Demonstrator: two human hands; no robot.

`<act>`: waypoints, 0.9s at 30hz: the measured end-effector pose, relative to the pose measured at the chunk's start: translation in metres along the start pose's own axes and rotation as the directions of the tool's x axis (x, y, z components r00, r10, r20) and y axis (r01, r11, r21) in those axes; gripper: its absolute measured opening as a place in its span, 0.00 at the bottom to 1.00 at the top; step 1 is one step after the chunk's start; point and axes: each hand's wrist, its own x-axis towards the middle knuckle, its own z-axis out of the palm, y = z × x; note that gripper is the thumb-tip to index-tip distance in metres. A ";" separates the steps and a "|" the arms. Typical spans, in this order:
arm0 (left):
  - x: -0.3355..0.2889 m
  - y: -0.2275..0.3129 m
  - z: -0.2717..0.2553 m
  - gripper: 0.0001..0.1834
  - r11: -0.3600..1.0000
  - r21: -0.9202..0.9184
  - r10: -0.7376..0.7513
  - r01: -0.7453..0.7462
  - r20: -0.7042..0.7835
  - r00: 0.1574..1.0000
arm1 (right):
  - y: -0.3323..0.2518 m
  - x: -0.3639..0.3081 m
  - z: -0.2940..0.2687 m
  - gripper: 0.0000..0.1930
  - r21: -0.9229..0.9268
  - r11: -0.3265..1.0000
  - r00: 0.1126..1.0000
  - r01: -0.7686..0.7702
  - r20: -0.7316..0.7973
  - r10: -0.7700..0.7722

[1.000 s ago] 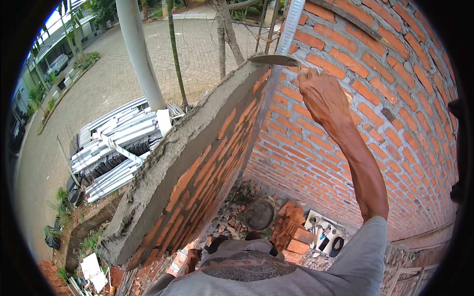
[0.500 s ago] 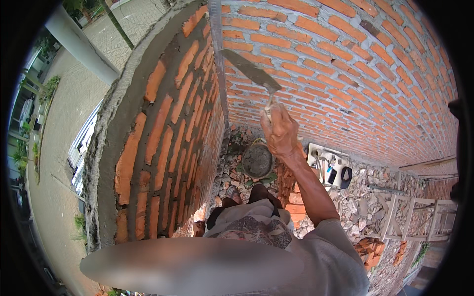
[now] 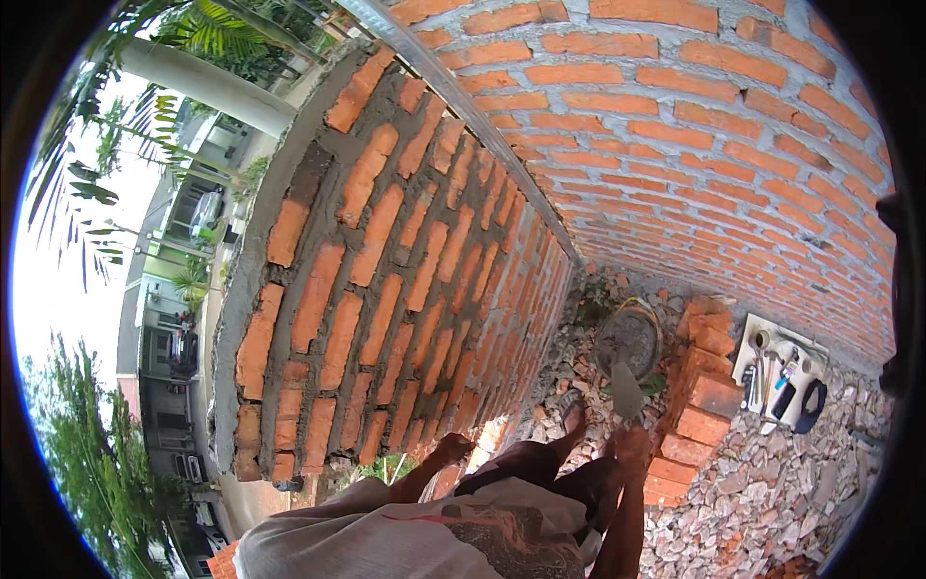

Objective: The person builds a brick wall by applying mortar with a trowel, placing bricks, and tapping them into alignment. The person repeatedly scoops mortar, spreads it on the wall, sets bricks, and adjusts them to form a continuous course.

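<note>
Trowel (image 3: 627, 391)'s lower right of centre, R hand (image 3: 632, 446) fingers apparently wrapped round its handle, blade toward bucket (image 3: 599, 355). L hand (image 3: 453, 447) fingers: can't tell. Wall (image 3: 338, 318) centre-left: courses laid, edge mortared; stacked bricks (image 3: 696, 425) lower right unlaid, tbh.

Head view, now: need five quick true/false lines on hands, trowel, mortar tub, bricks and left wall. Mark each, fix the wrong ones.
1. The right hand holds the trowel. True.
2. The left hand holds a second trowel. False: no tool shows in it.
3. In the picture, the trowel's blade overlaps the near edge of the mortar tub. True.
4. The stacked bricks are left of the mortar tub. False: they are to its right in the picture.
5. The left brick wall's outer edge is free of mortar. False: grey mortar coats it.
</note>
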 end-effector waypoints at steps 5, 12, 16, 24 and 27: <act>0.025 0.084 0.006 0.12 0.907 0.316 0.312 -0.279 -0.055 0.949 | 0.120 -0.063 0.013 0.14 0.248 0.966 0.996 -0.072 -0.031 0.082; 0.113 0.169 0.061 0.11 0.765 0.274 0.522 -0.583 0.267 0.810 | 0.157 -0.136 -0.018 0.16 0.280 0.915 0.933 -0.290 -0.129 0.335; 0.137 0.234 0.130 0.16 0.953 0.023 0.289 -0.302 0.231 0.929 | 0.154 -0.134 -0.010 0.16 0.563 0.736 0.723 -0.375 -0.319 0.613; 0.160 0.334 0.270 0.24 0.730 0.354 0.436 -0.585 0.419 0.797 | 0.141 -0.135 -0.001 0.19 0.968 0.171 0.515 -0.182 -0.055 0.855; 0.184 0.357 0.313 0.32 0.789 0.194 0.473 -0.582 0.412 0.778 | 0.139 -0.151 0.001 0.19 0.935 0.206 0.506 -0.290 -0.033 0.862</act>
